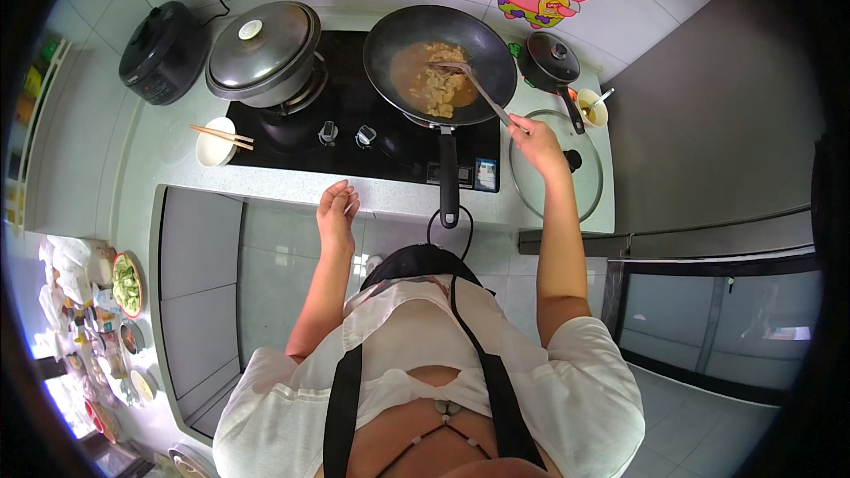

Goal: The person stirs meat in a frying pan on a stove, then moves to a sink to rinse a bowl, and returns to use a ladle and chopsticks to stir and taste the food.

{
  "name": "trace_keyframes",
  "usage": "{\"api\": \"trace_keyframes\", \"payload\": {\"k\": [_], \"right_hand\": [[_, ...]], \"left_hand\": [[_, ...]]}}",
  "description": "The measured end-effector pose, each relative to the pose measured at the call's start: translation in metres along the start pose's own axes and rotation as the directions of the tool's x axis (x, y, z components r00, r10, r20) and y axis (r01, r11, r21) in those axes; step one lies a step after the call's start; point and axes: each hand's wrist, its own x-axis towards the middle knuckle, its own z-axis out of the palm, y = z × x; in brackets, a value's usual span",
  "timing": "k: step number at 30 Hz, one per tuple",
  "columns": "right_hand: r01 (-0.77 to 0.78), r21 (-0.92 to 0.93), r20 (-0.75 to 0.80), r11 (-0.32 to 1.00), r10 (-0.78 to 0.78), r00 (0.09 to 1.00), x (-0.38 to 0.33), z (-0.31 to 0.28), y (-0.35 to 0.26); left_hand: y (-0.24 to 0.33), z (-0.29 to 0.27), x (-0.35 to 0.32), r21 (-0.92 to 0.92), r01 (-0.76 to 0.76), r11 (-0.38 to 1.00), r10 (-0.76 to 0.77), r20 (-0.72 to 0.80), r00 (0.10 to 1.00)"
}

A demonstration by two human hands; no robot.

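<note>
Steel spatula [469,80], long and thin, lies with its blade in the dark wok [440,51] among pale food in brown sauce; it looks light and stiff, best taken at the far end of the handle, away from heat. Right hand [536,143] has its fingers closed on that end. Left hand [337,211] hangs loosely open over the surface [390,199] edge, holding nothing. Wok's long black handle [449,179] points toward the person; a glass lid [567,168] lies to the right.

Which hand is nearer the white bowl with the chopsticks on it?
Left. The left hand hangs empty over the counter edge, right of the bowl. The right hand grips the spatula, far across the stove.
</note>
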Motion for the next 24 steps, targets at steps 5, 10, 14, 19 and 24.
{"api": "trace_keyframes", "payload": {"k": [5, 10, 14, 19, 24], "right_hand": [[0.118, -0.066, 0.002, 0.991, -0.118, 0.993, -0.032, -0.052, -0.011], [0.059, -0.155, 0.140, 0.986, -0.038, 0.989, -0.064, -0.079, -0.032], [0.085, -0.265, 0.140, 0.960, -0.049, 0.989, -0.063, -0.063, -0.031], [0.092, -0.191, -0.072, 0.977, -0.107, 0.992, -0.047, -0.025, -0.022], [0.035, -0.039, -0.162, 0.999, -0.041, 0.986, -0.039, -0.019, -0.024]], "left_hand": [[0.001, -0.002, 0.002, 0.006, 0.004, 1.000, -0.004, 0.012, 1.000], [-0.001, -0.005, 0.003, 0.003, 0.011, 1.000, -0.011, 0.015, 1.000], [0.000, -0.006, 0.005, -0.005, 0.003, 1.000, -0.003, 0.018, 1.000], [0.004, -0.006, 0.006, -0.014, -0.005, 1.000, 0.006, 0.025, 1.000], [0.005, -0.013, 0.004, -0.014, -0.014, 1.000, 0.014, -0.002, 1.000]]}}
